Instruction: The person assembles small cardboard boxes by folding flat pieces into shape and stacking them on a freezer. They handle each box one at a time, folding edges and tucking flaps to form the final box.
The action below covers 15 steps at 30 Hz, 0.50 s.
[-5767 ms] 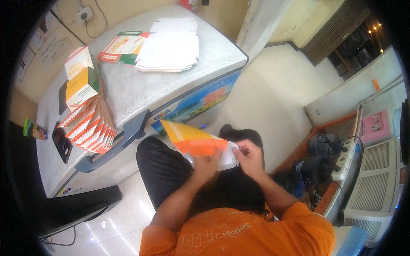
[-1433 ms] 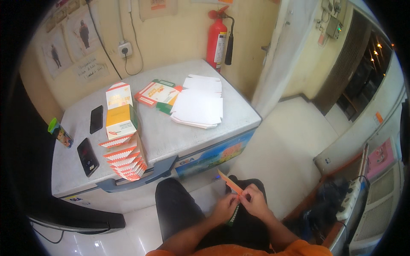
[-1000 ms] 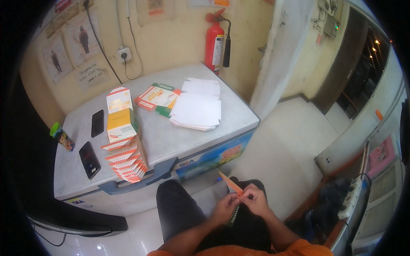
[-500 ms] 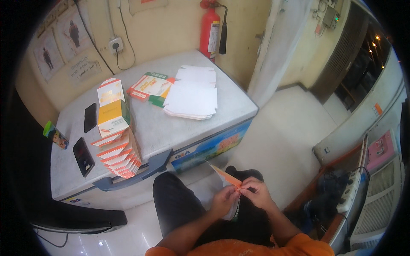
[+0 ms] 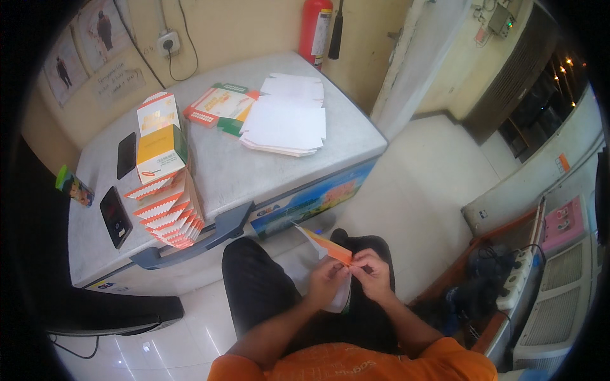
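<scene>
Over my lap, a thin cardboard box blank (image 5: 333, 251), orange and yellow on one face and pale on the other, is held at its edge by both hands. My left hand (image 5: 326, 284) has its fingers closed on the near edge. Right beside it, my right hand (image 5: 372, 275) pinches the same edge, the fingertips of both hands almost touching. The lower part of the blank hangs between my hands and is partly hidden by them. On the chest freezer lid (image 5: 222, 168) lie a stack of white-side-up blanks (image 5: 284, 124) and a printed blank (image 5: 219, 106).
A row of several part-folded boxes (image 5: 168, 213) and a yellow-topped box (image 5: 160, 151) stand on the lid's left. Two dark phones (image 5: 115, 217) and a green-rimmed cup (image 5: 74, 185) are beside them. A fire extinguisher (image 5: 315, 32) hangs behind; a power strip (image 5: 516, 279) lies at right.
The view has shifted slightly, so the freezer and its contents sit a little higher. Both hands keep their pinch on the blank's edge, with only small finger movement.
</scene>
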Tool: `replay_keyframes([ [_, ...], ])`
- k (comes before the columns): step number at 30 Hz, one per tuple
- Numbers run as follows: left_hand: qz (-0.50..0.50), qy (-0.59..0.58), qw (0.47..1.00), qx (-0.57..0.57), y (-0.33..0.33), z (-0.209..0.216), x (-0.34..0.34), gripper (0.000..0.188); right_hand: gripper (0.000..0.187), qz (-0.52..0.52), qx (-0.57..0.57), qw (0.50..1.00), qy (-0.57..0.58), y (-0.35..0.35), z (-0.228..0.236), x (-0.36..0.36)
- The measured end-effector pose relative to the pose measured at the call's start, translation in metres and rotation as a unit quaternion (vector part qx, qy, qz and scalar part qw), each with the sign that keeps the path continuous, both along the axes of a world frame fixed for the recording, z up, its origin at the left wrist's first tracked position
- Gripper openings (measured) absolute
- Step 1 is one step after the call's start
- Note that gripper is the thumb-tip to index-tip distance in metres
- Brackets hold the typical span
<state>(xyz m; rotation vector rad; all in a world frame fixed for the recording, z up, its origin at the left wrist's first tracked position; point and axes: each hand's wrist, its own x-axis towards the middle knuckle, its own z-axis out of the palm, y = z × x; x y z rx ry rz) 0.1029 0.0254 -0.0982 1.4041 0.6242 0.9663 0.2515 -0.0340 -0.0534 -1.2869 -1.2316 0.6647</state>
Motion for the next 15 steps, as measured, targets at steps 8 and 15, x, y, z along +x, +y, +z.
replay_keyframes([
  [8,0.046,-0.013,0.999,0.003,-0.002,0.011,0.006,0.016,0.006,0.002,-0.056,0.993,-0.106,0.003,0.022,0.004],
  [15,0.019,0.022,0.999,0.024,-0.002,0.012,0.001,0.018,0.006,-0.039,0.020,0.985,-0.169,0.003,0.021,-0.007],
])
